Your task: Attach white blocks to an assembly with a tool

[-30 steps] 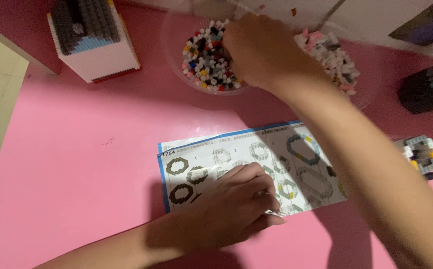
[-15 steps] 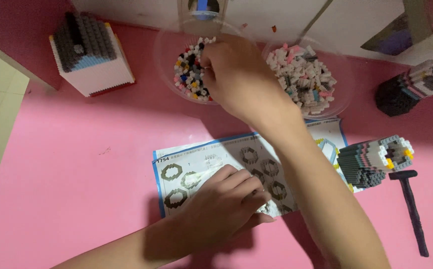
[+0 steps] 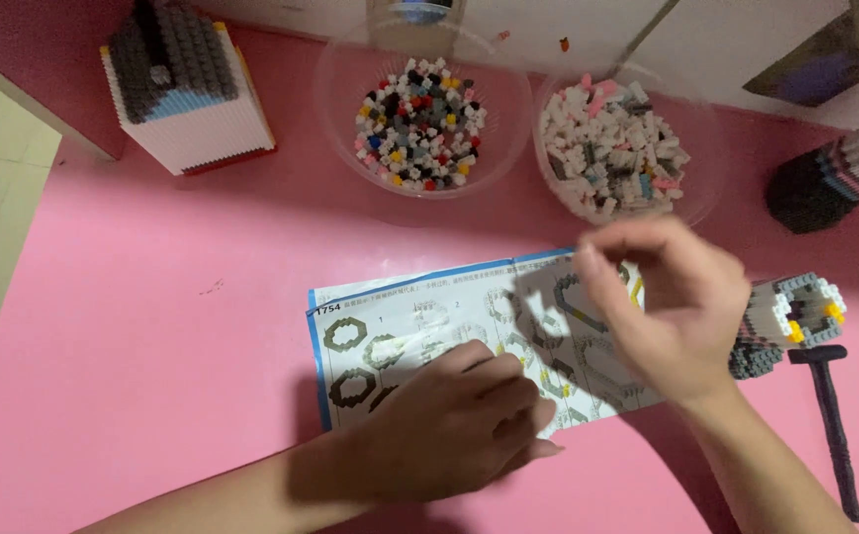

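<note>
My left hand (image 3: 449, 420) lies flat, pressing the instruction sheet (image 3: 390, 336) at 6 o'clock. My right hand (image 3: 667, 307) hovers at 3 o'clock, fingers pinched; I cannot tell on what. I judge the work partly done: the half-built block figure (image 3: 790, 321) waits beside it, and both bowls (image 3: 350, 119) at 12 o'clock are full.

Both forearms and 2 hands (image 3: 449, 420) are bare, without sleeves.

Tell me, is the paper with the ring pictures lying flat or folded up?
Spread flat. The instruction sheet lies open on the pink table, its ring drawings showing, with the left hand resting on it.
</note>
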